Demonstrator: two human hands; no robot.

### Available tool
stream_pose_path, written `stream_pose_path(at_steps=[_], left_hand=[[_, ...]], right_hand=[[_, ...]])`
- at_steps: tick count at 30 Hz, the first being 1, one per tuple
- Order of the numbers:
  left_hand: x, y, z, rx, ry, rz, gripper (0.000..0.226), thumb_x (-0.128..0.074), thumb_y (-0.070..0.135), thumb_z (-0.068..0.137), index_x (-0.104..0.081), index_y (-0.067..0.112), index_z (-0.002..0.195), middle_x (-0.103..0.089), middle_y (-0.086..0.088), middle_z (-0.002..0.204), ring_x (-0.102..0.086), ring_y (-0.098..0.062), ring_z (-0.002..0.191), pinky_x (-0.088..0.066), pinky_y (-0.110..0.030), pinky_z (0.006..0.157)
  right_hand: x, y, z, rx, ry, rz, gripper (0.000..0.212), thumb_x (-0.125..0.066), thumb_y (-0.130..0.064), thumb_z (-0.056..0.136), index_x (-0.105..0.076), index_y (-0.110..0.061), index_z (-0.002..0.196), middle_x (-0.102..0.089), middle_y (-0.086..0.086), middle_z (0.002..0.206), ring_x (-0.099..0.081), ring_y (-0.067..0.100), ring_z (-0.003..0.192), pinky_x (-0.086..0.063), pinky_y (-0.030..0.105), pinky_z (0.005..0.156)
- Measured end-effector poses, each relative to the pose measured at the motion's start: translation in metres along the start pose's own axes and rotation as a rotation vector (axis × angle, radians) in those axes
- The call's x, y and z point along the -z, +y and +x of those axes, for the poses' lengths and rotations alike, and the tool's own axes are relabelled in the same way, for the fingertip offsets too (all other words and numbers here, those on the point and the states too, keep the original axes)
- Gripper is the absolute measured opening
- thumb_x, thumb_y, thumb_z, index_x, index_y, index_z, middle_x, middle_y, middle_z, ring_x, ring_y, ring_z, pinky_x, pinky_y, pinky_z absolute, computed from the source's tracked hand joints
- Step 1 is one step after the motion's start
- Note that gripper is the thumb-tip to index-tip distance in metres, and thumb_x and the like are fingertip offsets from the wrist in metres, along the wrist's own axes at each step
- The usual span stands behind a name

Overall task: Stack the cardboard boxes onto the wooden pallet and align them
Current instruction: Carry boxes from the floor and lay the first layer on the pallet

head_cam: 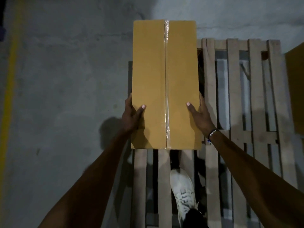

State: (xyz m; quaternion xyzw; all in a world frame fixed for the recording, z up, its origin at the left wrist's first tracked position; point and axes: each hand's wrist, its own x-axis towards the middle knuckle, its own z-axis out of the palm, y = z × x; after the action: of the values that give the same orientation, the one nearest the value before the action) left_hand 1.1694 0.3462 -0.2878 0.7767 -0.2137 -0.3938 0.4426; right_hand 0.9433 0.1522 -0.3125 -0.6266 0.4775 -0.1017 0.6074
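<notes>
Hands, left (131,115) and right (199,115), grip cardboard box (165,84) over pallet (236,89)'s left edge; next, lower and square it up.

- The floor (65,79) is bare grey concrete, mottled and scuffed, with darker blotches across it.
- A yellow painted line (9,89) runs along the floor at the left edge (its paint looks worn and uneven).
- The light is dim; a paler patch lies on the concrete at the top, and soft shadows fall on the floor lower down.
</notes>
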Motion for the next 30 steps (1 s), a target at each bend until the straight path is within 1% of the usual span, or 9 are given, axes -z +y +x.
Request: stream_pose_path(at_steps=[5, 9, 11, 15, 19, 23, 25, 28, 30], left_hand=[[-0.002, -0.028, -0.045, 0.040, -0.035, -0.004, 0.081, -0.062, 0.051, 0.096, -0.020, 0.030, 0.161, -0.047, 0.018, 0.145, -0.053, 0.012, 0.123, -0.051, -0.027, 0.104], [-0.001, -0.051, -0.088, 0.034, -0.064, -0.048, 0.065, -0.057, 0.041, 0.105, -0.027, 0.028, 0.161, -0.051, 0.016, 0.148, -0.054, -0.005, 0.134, -0.051, -0.044, 0.110], [-0.002, -0.049, -0.098, 0.029, -0.047, -0.060, 0.061, -0.055, 0.038, 0.107, -0.030, 0.025, 0.161, -0.052, 0.008, 0.149, -0.054, -0.007, 0.134, -0.051, -0.043, 0.110], [0.001, -0.047, -0.099, -0.048, -0.042, -0.060, 0.046, -0.051, 0.022, 0.110, -0.038, 0.022, 0.154, -0.055, 0.016, 0.136, -0.059, 0.009, 0.119, -0.053, -0.017, 0.094], [0.011, -0.054, -0.096, -0.074, -0.103, -0.093, 0.046, -0.052, 0.030, 0.110, -0.038, 0.030, 0.154, -0.056, 0.007, 0.143, -0.060, -0.009, 0.128, -0.055, -0.043, 0.104], [0.017, -0.051, -0.095, -0.040, -0.104, -0.072, 0.046, -0.053, 0.033, 0.109, -0.038, 0.041, 0.151, -0.055, 0.022, 0.139, -0.060, -0.002, 0.125, -0.054, -0.050, 0.106], [0.017, -0.048, -0.096, -0.020, -0.098, -0.069, 0.044, -0.054, 0.035, 0.108, -0.038, 0.045, 0.148, -0.055, 0.023, 0.137, -0.059, -0.006, 0.126, -0.053, -0.054, 0.107], [0.017, -0.047, -0.097, 0.014, -0.086, -0.088, 0.043, -0.054, 0.036, 0.108, -0.039, 0.042, 0.147, -0.056, 0.020, 0.136, -0.058, -0.010, 0.126, -0.052, -0.056, 0.107], [0.018, -0.048, -0.097, 0.026, -0.076, -0.087, 0.048, -0.054, 0.037, 0.108, -0.038, 0.034, 0.153, -0.056, 0.013, 0.139, -0.058, -0.014, 0.127, -0.051, -0.056, 0.107]], right_hand=[[-0.006, 0.022, -0.050, -0.098, 0.015, 0.060, 0.074, -0.061, -0.051, 0.103, -0.025, -0.032, 0.165, -0.050, -0.004, 0.156, -0.051, 0.016, 0.140, -0.040, 0.047, 0.121], [-0.008, 0.046, -0.094, -0.143, 0.001, 0.100, 0.069, -0.055, -0.052, 0.105, -0.025, -0.036, 0.165, -0.050, -0.003, 0.156, -0.052, 0.019, 0.138, -0.043, 0.053, 0.118], [-0.010, 0.050, -0.108, -0.164, -0.005, 0.140, 0.066, -0.053, -0.050, 0.106, -0.023, -0.040, 0.164, -0.048, -0.002, 0.157, -0.052, 0.024, 0.138, -0.048, 0.057, 0.111], [-0.015, 0.049, -0.114, -0.129, 0.020, 0.202, 0.064, -0.054, -0.042, 0.108, -0.025, -0.035, 0.164, -0.049, 0.003, 0.155, -0.057, 0.024, 0.132, -0.064, 0.029, 0.079], [-0.020, 0.052, -0.114, -0.098, 0.008, 0.206, 0.064, -0.055, -0.045, 0.107, -0.027, -0.038, 0.163, -0.050, 0.002, 0.155, -0.059, 0.025, 0.132, -0.065, 0.039, 0.087], [-0.025, 0.052, -0.114, -0.109, 0.009, 0.165, 0.072, -0.059, -0.062, 0.098, -0.030, -0.042, 0.161, -0.054, -0.001, 0.152, -0.061, 0.025, 0.131, -0.061, 0.055, 0.096], [-0.027, 0.051, -0.113, -0.106, 0.006, 0.152, 0.077, -0.059, -0.065, 0.096, -0.028, -0.042, 0.162, -0.053, 0.000, 0.153, -0.061, 0.025, 0.130, -0.063, 0.049, 0.091], [-0.029, 0.051, -0.108, -0.077, -0.008, 0.152, 0.068, -0.053, -0.050, 0.106, -0.024, -0.034, 0.165, -0.050, 0.004, 0.155, -0.061, 0.018, 0.125, -0.063, 0.025, 0.076], [-0.031, 0.051, -0.105, -0.070, -0.029, 0.161, 0.065, -0.051, -0.045, 0.108, -0.021, -0.033, 0.166, -0.048, 0.004, 0.155, -0.060, 0.017, 0.125, -0.062, 0.023, 0.073]])
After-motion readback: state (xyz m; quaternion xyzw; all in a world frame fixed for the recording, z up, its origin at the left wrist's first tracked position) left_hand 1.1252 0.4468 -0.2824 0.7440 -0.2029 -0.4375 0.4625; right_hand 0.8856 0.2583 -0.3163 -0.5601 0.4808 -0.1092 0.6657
